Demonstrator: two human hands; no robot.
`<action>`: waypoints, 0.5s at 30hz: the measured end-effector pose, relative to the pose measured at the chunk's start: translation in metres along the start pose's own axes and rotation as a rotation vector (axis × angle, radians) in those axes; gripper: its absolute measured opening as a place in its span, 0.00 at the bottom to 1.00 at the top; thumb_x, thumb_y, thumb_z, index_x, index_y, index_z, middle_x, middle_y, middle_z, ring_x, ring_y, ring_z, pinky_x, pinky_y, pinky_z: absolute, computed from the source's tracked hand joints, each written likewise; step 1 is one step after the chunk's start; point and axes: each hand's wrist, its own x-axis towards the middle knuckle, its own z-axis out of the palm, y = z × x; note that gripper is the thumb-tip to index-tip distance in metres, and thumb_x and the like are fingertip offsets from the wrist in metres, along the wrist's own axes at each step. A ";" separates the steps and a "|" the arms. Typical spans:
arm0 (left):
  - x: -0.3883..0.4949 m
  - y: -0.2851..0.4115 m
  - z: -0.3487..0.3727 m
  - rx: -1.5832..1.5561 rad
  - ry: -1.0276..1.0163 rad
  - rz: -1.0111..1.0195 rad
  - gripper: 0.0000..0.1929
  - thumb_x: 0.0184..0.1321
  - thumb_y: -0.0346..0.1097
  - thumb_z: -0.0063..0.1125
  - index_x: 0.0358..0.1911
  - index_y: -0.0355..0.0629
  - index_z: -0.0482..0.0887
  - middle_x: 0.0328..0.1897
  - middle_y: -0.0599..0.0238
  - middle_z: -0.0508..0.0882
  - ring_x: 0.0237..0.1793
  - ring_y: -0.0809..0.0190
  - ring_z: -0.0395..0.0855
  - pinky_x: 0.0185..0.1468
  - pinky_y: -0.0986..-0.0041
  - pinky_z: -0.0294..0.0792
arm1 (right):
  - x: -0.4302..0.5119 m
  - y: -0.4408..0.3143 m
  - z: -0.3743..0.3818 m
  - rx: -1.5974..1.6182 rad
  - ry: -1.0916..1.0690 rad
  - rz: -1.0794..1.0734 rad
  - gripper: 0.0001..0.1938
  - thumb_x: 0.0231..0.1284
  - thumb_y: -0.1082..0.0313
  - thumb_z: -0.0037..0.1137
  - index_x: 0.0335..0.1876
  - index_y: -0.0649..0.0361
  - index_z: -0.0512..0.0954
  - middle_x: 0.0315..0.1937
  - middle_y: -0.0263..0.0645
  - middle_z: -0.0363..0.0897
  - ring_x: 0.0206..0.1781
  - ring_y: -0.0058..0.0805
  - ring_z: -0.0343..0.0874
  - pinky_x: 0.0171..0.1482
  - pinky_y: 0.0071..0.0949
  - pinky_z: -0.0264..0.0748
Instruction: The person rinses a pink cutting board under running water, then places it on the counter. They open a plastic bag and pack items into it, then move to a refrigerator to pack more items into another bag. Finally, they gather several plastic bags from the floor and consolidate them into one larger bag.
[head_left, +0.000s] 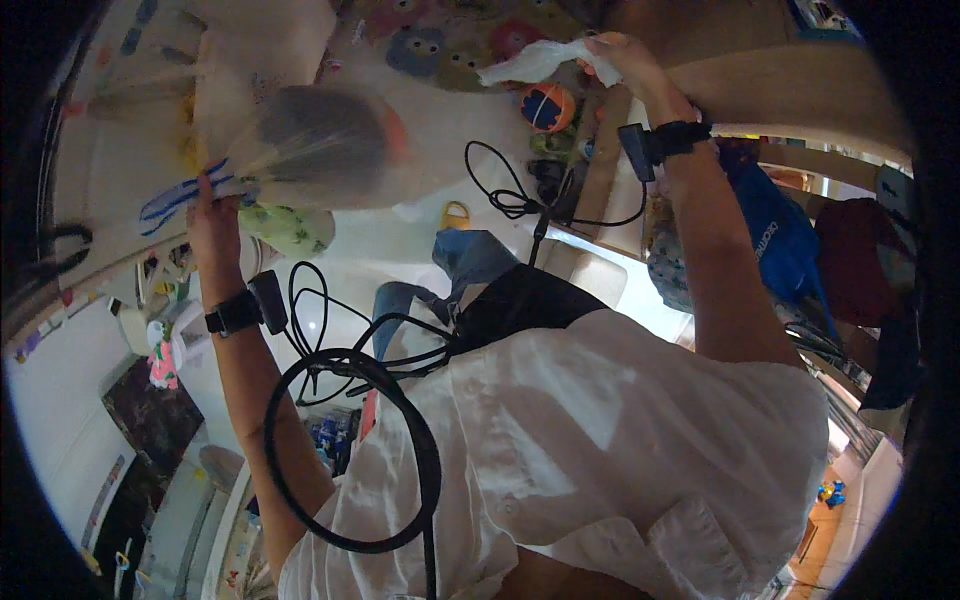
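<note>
My left hand is raised at the left, closed on the gathered neck of a translucent plastic bag with blue edging. The bag's body spreads blurred to the right of the hand. A dark grey rounded shape with an orange edge shows through it; what it is I cannot tell. At the upper right, my right hand pinches a crumpled white piece, thin cloth or tissue, which trails off to the left. Each wrist wears a black strap with a small cabled box.
Black cables loop before my body. Below the white piece lie an orange and blue ball and a patterned mat. A yellow slipper is on my foot. A green patterned bag stands left; a blue bag hangs right.
</note>
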 end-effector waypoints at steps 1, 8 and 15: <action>-0.002 0.007 0.003 -0.594 0.010 -0.113 0.18 0.65 0.42 0.44 0.51 0.38 0.72 0.47 0.61 0.78 0.44 0.59 0.77 0.46 0.66 0.67 | -0.006 -0.019 0.003 0.140 0.000 -0.083 0.15 0.56 0.64 0.57 0.45 0.65 0.73 0.35 0.41 0.79 0.32 0.25 0.79 0.32 0.22 0.76; -0.013 0.049 0.031 -0.776 -0.102 -0.037 0.15 0.65 0.47 0.43 0.39 0.41 0.75 0.31 0.73 0.72 0.25 0.73 0.61 0.30 0.81 0.58 | -0.060 -0.109 0.064 0.446 -0.014 -0.096 0.17 0.52 0.63 0.60 0.46 0.61 0.72 0.37 0.42 0.78 0.30 0.30 0.78 0.29 0.27 0.74; -0.039 0.090 0.069 0.422 -0.027 0.110 0.19 0.65 0.51 0.42 0.27 0.42 0.72 0.19 0.71 0.67 0.21 0.72 0.62 0.27 0.78 0.59 | -0.096 -0.142 0.152 0.284 0.071 -0.214 0.12 0.47 0.64 0.65 0.37 0.57 0.76 0.37 0.30 0.77 0.40 0.18 0.74 0.43 0.20 0.70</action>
